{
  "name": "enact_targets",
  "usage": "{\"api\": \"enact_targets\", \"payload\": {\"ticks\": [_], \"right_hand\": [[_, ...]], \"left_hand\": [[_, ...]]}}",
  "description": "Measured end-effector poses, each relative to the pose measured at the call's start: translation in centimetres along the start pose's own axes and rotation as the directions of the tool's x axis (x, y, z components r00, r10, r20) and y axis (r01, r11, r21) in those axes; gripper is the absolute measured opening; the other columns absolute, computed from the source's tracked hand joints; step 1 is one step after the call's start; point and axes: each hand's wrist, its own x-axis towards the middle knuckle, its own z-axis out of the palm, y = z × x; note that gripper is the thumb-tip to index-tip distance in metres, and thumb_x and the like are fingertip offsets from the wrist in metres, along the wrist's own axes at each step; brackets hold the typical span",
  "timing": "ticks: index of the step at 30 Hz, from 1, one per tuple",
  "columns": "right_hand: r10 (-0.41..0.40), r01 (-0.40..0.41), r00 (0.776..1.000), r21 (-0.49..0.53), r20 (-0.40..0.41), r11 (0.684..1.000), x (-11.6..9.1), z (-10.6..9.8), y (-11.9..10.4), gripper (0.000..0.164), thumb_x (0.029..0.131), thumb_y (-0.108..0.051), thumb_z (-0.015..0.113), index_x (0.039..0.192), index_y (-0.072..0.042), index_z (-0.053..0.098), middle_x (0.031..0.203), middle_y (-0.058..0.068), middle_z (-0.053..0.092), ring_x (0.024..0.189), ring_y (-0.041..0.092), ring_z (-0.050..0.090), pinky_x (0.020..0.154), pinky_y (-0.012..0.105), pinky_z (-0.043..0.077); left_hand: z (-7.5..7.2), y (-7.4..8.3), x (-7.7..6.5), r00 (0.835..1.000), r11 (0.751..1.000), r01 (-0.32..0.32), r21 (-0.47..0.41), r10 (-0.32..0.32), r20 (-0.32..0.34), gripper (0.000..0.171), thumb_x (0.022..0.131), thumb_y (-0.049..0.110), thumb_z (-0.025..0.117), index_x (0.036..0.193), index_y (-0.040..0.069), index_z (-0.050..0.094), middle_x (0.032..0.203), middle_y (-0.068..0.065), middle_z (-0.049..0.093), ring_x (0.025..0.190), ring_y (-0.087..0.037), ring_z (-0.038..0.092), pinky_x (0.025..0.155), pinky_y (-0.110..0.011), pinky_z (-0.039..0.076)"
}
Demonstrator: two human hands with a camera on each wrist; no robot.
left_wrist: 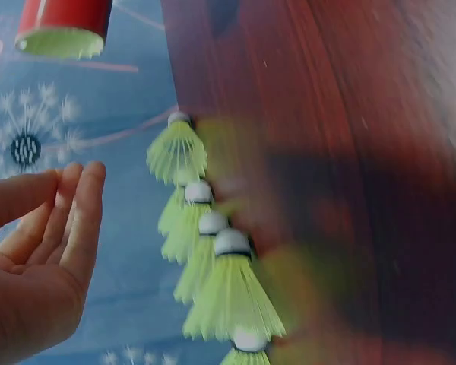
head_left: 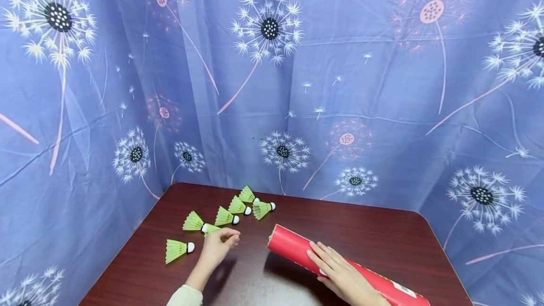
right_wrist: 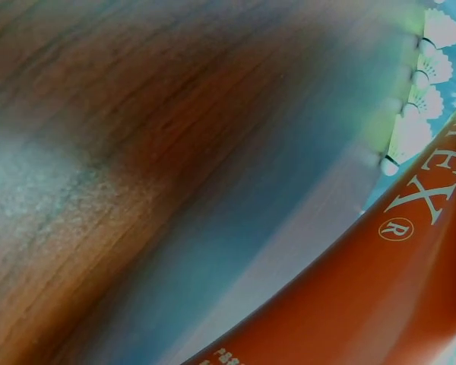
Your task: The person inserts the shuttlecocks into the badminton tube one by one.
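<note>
Nearest, the right hand (head_left: 342, 273) lies across a red tube (head_left: 293, 246), its grip holding the tube about midway, fingers over the top. The tube's long axis slants from the near right corner of the table (head_left: 382, 244) up to the left, its far end above the wood with a shadow beneath; its mouth (left_wrist: 61, 44) points left, towards the shuttlecocks, and pale green shows inside, whether lining or feathers I cannot tell. Left of that mouth, and apart from it, is the left hand (head_left: 216, 247), its grip narrow, thumb and fingertips close together, with nothing seen between them. It is the nearer hand to the shuttlecocks: one half-hidden shuttlecock (head_left: 211, 229) lies just beyond its knuckles, and a lone shuttlecock (head_left: 175, 251) to its left has its long axis almost crosswise, cork pointing right. Farther off, a slanting row of shuttlecocks (head_left: 223, 216) runs away to the right, corks mostly rightward. Beyond the table's far edge hangs a blue dandelion-print curtain (head_left: 382, 84).
</note>
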Motion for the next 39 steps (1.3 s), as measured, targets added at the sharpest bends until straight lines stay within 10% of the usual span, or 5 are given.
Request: {"api": "enact_targets", "payload": {"ticks": [9,16,28,39], "right_hand": [[-0.004,0.004,1.000,-0.010,-0.011,1.000,0.0,0.1,-0.1,0.056,0.103,-0.043,0.032,0.143,-0.006,0.044,0.148,0.014,0.041,0.129,0.033,0.045,0.115,0.026,0.014],[-0.008,0.008,1.000,-0.016,-0.013,1.000,-0.1,0.3,-0.1,0.056,0.103,-0.043,0.032,0.143,-0.005,0.044,0.148,0.014,0.041,0.128,0.034,0.045,0.115,0.026,0.014],[0.008,-0.008,1.000,-0.008,0.006,1.000,-0.2,0.1,-0.1,0.057,0.102,-0.044,0.036,0.145,-0.007,0.041,0.150,0.012,0.038,0.129,0.033,0.044,0.115,0.024,0.012],[0.010,-0.010,1.000,-0.014,0.003,1.000,-0.3,-0.1,0.0,0.058,0.101,-0.045,0.038,0.145,-0.007,0.042,0.149,0.013,0.039,0.127,0.034,0.046,0.115,0.024,0.012]], "left_hand": [[-4.8,-0.3,-1.0,0.957,0.986,0.113,0.123,-0.075,-0.279,0.014,0.083,-0.004,0.069,0.096,-0.007,0.071,0.089,-0.019,0.071,0.068,-0.006,0.062,0.059,-0.015,0.047],[-8.1,-0.8,-2.0,0.895,0.939,0.155,0.308,-0.001,-0.447,0.020,0.081,-0.001,0.070,0.100,-0.005,0.069,0.092,-0.021,0.069,0.077,-0.028,0.069,0.072,-0.036,0.052],[-10.5,-3.3,-3.9,0.895,0.825,0.361,0.435,-0.175,-0.411,0.037,0.084,0.005,0.062,0.113,-0.017,0.056,0.097,-0.030,0.065,0.091,-0.050,0.059,0.078,-0.059,0.044],[-10.9,-4.9,-4.1,0.908,0.827,0.361,0.431,-0.206,-0.365,0.021,0.084,0.004,0.061,0.098,-0.011,0.065,0.083,-0.022,0.069,0.088,-0.049,0.061,0.077,-0.059,0.044]]}}
